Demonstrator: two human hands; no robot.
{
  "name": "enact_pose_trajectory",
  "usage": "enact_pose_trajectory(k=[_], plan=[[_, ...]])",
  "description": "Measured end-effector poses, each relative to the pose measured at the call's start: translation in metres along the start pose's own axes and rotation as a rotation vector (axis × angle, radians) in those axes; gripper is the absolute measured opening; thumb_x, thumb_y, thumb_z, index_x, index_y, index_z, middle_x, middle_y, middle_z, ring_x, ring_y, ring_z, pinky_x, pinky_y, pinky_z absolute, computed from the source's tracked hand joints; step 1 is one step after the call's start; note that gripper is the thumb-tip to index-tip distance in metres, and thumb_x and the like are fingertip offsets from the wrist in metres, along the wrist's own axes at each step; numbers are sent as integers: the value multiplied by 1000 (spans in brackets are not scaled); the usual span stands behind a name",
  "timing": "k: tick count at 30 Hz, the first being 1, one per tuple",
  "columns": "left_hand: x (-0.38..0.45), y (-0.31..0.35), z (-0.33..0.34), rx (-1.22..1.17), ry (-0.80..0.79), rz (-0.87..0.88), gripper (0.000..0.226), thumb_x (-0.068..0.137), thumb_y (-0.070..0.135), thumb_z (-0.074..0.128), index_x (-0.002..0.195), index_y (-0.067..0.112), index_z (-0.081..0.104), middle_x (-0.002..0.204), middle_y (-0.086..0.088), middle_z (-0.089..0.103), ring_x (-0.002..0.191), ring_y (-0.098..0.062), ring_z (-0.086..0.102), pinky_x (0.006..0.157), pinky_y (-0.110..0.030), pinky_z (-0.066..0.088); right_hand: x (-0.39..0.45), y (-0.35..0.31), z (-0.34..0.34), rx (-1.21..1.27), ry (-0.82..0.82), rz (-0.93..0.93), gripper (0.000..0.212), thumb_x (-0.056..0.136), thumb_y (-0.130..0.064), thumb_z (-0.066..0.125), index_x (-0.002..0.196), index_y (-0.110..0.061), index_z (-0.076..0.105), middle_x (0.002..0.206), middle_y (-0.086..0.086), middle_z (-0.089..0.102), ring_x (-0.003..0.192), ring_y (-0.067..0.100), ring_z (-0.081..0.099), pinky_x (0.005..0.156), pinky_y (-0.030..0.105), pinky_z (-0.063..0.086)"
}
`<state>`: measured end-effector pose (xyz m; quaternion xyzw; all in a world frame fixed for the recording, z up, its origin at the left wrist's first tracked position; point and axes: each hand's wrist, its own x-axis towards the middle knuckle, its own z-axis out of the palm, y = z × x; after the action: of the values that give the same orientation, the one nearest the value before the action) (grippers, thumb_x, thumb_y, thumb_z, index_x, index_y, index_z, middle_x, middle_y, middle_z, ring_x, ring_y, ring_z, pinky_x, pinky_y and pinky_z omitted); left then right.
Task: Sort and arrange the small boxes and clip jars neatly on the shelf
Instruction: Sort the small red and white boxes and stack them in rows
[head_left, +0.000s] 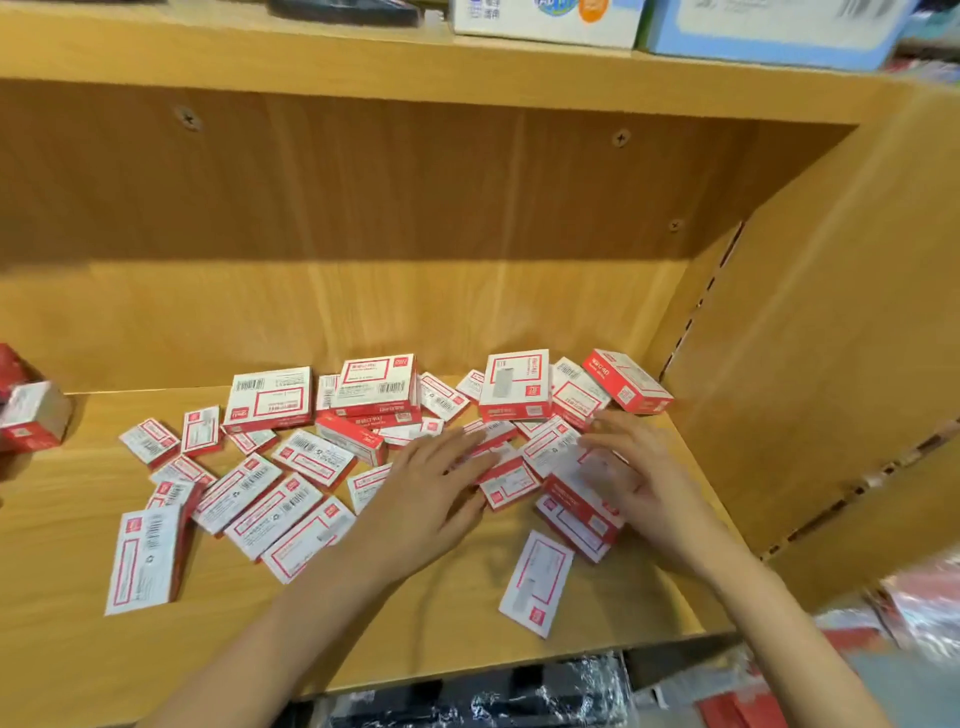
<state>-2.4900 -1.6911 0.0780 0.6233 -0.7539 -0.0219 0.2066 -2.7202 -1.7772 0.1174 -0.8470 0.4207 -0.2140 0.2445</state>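
Sorting barely begun. Red-and-white small boxes (291, 470) lie scattered, overlapping, on wooden shelf (467, 613). Few stacked at back (376, 387). No clip jars visible. Left hand (434, 491) flat, fingers straight, on boxes; right hand (631, 480) spread over red box (582, 506), grip unclear.

Red-and-white small boxes (270, 512) on a yellow-tan woodgrain shelf (467, 613)

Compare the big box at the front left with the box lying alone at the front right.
The front-left box looks larger and lies against neighbouring boxes; the front-right box looks slimmer and lies apart from the pile. The left one's top shows a barcode; none is plain on the right one. Both are white with red frames, lying flat.
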Motion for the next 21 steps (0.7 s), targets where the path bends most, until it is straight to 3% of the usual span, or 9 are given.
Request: enact_pose_trajectory(k=[3,6,9,12,14,16,18,21], plan=[[4,2,-5,-49,62,-66,48,89,42,35,126,18,53,132,-6,51,121,-26,47,98,-50,40,37,10,-18,-81,98,109,62,79,-47,60,131,-17,45,143,3,35,132,21,30,110,39,24],[18,7,-13,-37,93,-60,48,89,39,34,131,18,47,137,-6,44,123,-24,42,100,-42,35,70,20,-28,-239,-88,224,77,77,-39,70,139,-17,30,139,9,38,127,26,36,105,40,32],[40,12,-20,-34,88,-16,51,88,36,34,133,16,44,139,-9,42,125,-27,41,101,-41,34,85,24,-38,-362,-139,210,65,76,-26,72,132,-16,39,118,10,56,108,25,52,87,36,42],[64,14,-21,-25,75,0,48,89,28,47,135,17,41,142,-9,39,129,-25,35,105,-40,29,86,20,-46,-468,83,185,35,83,-22,60,112,-8,48,98,15,62,92,36,59,71,38,45],[77,13,-20,-21,79,33,50,87,21,54,135,16,42,141,-11,39,130,-27,34,105,-40,27,81,14,-53,-483,262,185,26,88,-20,54,108,-5,47,95,19,63,87,40,60,67,40,48],[91,13,-19,3,89,97,51,85,21,58,134,16,44,141,-12,40,130,-30,34,105,-42,26,69,8,-59,-481,326,195,25,89,-19,54,108,-6,43,95,21,64,83,40,62,66,45,53],[105,18,-19,30,-10,80,53,88,30,56,137,23,38,146,-5,32,136,-26,22,110,-42,18,52,2,-62,-509,327,192,24,90,-19,53,108,-8,41,94,20,64,82,41,62,61,40,50],[127,30,-15,176,-265,-31,59,86,45,55,138,29,33,152,0,15,138,-28,9,112,-44,11,31,-5,-59,-607,247,236,22,94,-25,44,108,-8,43,96,14,63,85,35,61,57,31,35]])
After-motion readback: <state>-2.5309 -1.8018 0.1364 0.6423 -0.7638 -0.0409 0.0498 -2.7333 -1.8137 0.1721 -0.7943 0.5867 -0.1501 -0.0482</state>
